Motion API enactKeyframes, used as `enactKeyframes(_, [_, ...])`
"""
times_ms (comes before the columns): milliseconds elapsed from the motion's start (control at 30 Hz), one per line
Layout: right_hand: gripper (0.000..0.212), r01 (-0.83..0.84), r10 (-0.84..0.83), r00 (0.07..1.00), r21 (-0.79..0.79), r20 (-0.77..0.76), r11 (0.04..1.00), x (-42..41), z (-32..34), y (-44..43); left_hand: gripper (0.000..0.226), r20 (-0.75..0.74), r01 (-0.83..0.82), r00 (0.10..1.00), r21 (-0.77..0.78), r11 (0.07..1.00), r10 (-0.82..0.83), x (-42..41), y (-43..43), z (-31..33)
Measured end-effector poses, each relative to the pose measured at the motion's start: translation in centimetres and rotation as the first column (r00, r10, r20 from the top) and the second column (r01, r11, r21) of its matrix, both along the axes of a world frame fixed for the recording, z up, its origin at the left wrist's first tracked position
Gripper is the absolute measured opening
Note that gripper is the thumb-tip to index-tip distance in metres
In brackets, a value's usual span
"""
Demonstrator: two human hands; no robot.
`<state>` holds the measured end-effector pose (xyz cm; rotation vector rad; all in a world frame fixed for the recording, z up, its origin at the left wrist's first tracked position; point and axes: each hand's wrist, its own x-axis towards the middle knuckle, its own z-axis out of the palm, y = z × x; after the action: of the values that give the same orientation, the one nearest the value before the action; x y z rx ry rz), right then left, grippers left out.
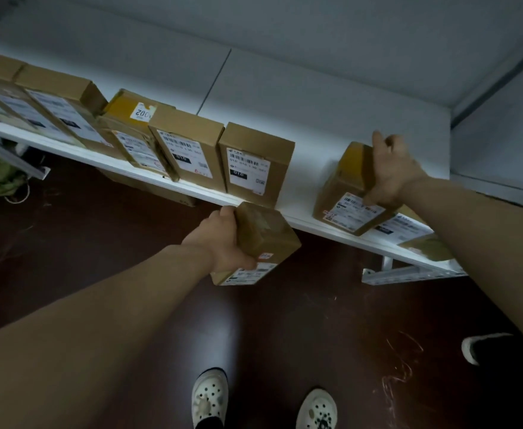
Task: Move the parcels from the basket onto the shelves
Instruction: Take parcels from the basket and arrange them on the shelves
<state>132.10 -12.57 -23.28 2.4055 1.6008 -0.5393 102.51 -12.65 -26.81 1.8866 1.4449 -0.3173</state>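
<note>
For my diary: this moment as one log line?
left hand holds small box, unshelved | right hand grips big box on shelf

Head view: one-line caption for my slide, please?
The right hand grips a parcel on the shelf; the left hand holds a small box at its edge.

A row of parcels (189, 150) is stood along the left of the shelf (309, 187). Well to its right, a tilted parcel (343, 187) is gripped on the shelf by the right hand (393, 171). Before the shelf edge, a smaller parcel (266, 233) is held by the left hand (220, 243).
</note>
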Motion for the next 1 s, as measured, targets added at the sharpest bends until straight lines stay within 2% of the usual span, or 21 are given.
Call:
enactKeyframes(100, [0.142,-0.021,0.025,0.996,-0.053,0.081,0.998,0.8,-0.2,0.3,0.102,0.008,-0.011,1.000,-0.005,1.000,0.011,0.3,-0.5,-0.3])
enactKeyframes(200, [0.142,-0.042,0.055,0.992,-0.111,0.111,0.993,1.3,-0.7,0.7,0.102,0.022,-0.033,0.999,-0.012,0.999,0.033,0.3,-0.7,-0.7])
enactKeyframes(300, [0.133,-0.023,0.029,0.997,-0.091,0.071,0.996,1.0,-0.9,0.7,0.102,0.012,-0.039,0.999,-0.024,0.999,0.039,0.2,-1.0,-1.0])
enactKeyframes(400, [0.122,-0.073,0.073,0.997,-0.034,0.011,0.997,0.0,-1.2,0.7,0.104,0.015,-0.040,0.999,-0.031,0.999,0.041,0.2,-1.1,-1.3])
enactKeyframes(533, [0.123,-0.123,0.130,0.983,0.057,-0.126,0.991,-1.9,-1.8,1.5,0.103,0.015,-0.047,0.999,-0.030,0.998,0.047,0.1,-1.0,-1.5])
enactKeyframes(1000, [0.131,-0.161,0.173,0.974,0.089,-0.147,0.983,-3.4,-2.8,2.3,0.103,0.016,-0.020,1.000,-0.022,1.000,0.020,0.6,-1.4,-1.7])
